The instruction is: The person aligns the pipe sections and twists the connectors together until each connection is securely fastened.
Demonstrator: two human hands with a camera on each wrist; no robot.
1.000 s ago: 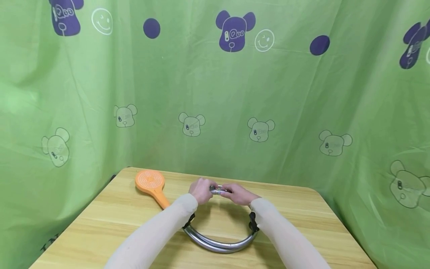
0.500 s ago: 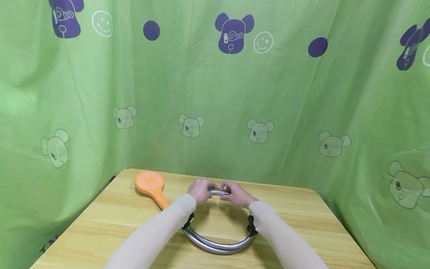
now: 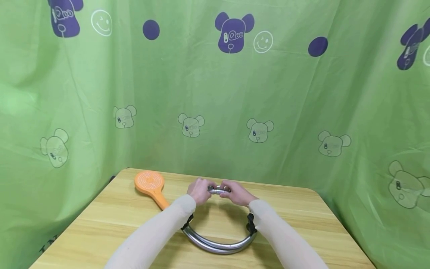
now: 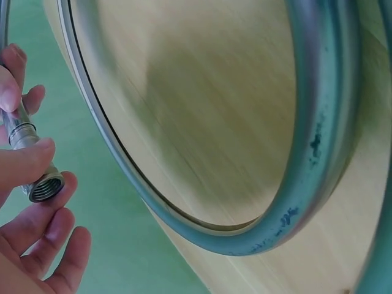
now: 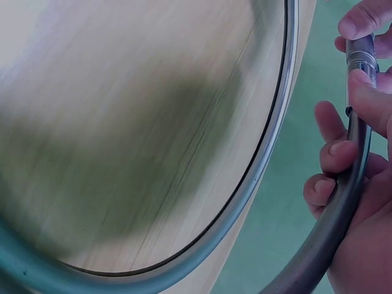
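A coiled silver shower hose (image 3: pixel 221 248) stands in loops over the table, its lower curve between my forearms. Near the far edge, my left hand (image 3: pixel 200 191) pinches the hose's metal end nut (image 4: pixel 46 185) between thumb and finger. The nut's open end shows screw threads in the left wrist view. My right hand (image 3: pixel 237 193) holds the same end from the other side, fingers curled round the hose (image 5: pixel 343 196) just behind the metal fitting (image 5: pixel 361 61). An orange shower head (image 3: pixel 149 182) lies face up at left, the end of its handle hidden behind my left sleeve.
The pale wooden table (image 3: pixel 295 224) has rounded far corners. A green curtain (image 3: pixel 221 86) printed with bears hangs behind it and on both sides. Black wrist straps (image 3: pixel 251 224) sit close to the hose loop.
My right thumb and fingers have shifted slightly on the fitting, first arching up, then settling again. The left hand stays almost in place. Hose loop and shower head look nearly unchanged.
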